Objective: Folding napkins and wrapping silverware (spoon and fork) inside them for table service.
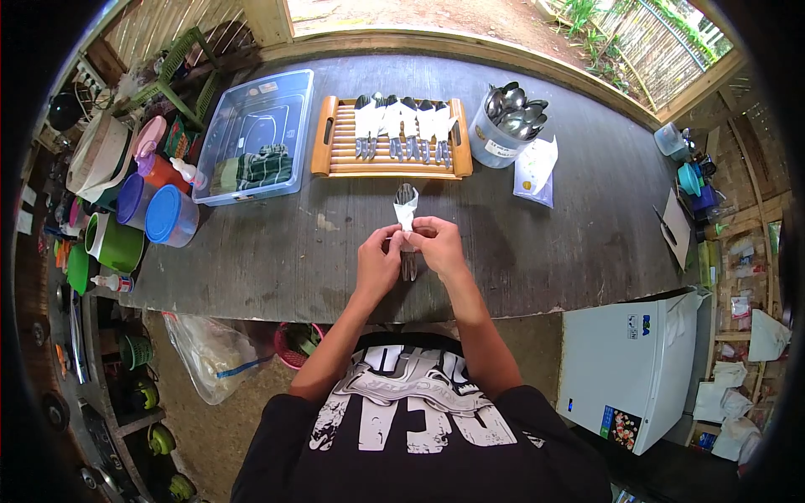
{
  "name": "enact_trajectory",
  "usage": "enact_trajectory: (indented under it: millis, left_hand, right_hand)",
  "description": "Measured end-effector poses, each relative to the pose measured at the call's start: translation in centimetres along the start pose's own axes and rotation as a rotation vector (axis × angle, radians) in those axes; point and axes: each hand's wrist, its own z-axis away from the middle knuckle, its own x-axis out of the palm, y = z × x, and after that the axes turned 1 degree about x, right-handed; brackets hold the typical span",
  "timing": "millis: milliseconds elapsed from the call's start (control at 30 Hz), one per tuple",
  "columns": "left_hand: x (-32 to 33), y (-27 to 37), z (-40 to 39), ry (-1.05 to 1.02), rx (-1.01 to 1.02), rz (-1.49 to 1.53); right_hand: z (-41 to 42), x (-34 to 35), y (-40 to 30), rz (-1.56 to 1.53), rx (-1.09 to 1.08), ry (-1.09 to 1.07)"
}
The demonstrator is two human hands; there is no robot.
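My left hand [379, 261] and my right hand [439, 246] pinch a white paper napkin [405, 214] around a small bundle of cutlery [405, 192]. Spoon bowls show above the paper, and the handles stick out below my fingers. Beyond my hands, a bamboo tray [371, 170] carries several napkin-wrapped cutlery sets [409, 122], laid side by side with their handles towards me. A translucent plastic tub [489, 146] full of spoons [516, 116] stands to the right of the tray. Beside it lies a plastic pack of white napkins [534, 173].
A clear plastic box [302, 135] with a green checked cloth [267, 166] inside sits left on the dark table [283, 264]. Lidded containers [171, 217] crowd the table's left edge. Far right lies a knife [665, 225] on a board [678, 242]. A white freezer [610, 364] stands below right.
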Motion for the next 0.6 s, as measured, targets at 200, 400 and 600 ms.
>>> enact_trajectory:
  millis: [200,400,600]
  left_hand:
    - [0.0,0.5,-2.3,-0.105,-0.305,0.581]
    - [-0.3,1.1,-3.5,-0.122,-0.404,0.588]
    - [-0.9,1.3,-4.8,-0.118,-0.47,0.693]
  right_hand:
    - [-0.6,-0.3,-1.5,-0.085,-0.006,-0.007]
    - [-1.4,-0.2,-2.3,-0.086,-0.031,-0.053]
    - [-2.3,0.1,-3.0,0.036,-0.094,-0.107]
